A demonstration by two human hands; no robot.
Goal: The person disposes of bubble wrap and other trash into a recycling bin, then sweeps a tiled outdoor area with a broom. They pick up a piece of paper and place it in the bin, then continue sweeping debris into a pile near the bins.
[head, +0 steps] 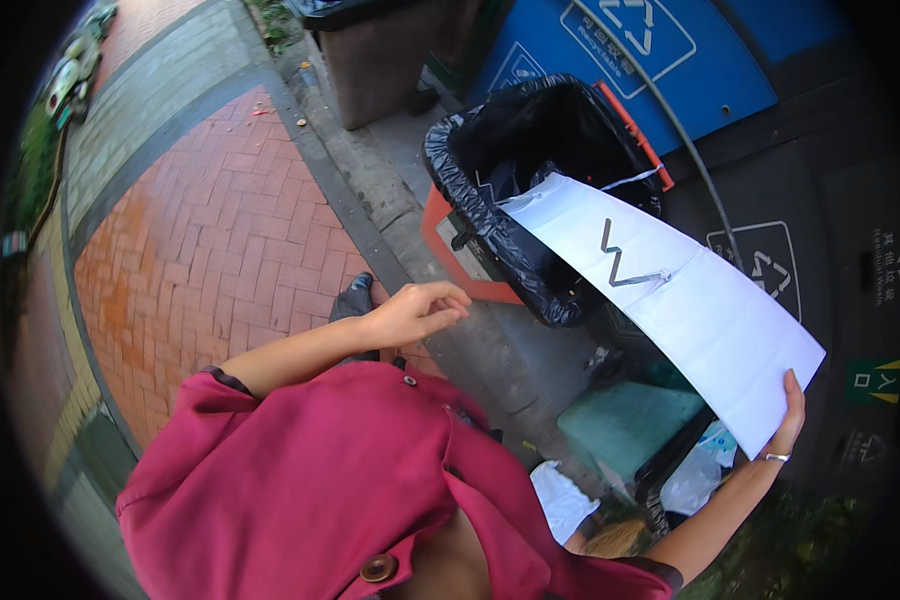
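My right hand [791,412] grips the lower right end of a long white sheet or flattened paper packaging [735,330]. Its fingers wrap the edge, and a bracelet sits on the wrist. A dark zigzag mark or strip shows on the white surface. The far end of the sheet rests over the rim of a red bin lined with a black plastic bag [457,161]. My left hand [420,311] hangs in the air left of that bin, fingers loosely curled, with nothing seen in it.
Blue recycling cabinet [720,67] and dark residual-waste panels [832,195] stand behind the lined bin. A brown wheeled bin [375,71] is at the top. Nearer me are a green bin [630,424] and a white plastic bag [562,499]. Brick paving [255,225] and a kerb lie at left.
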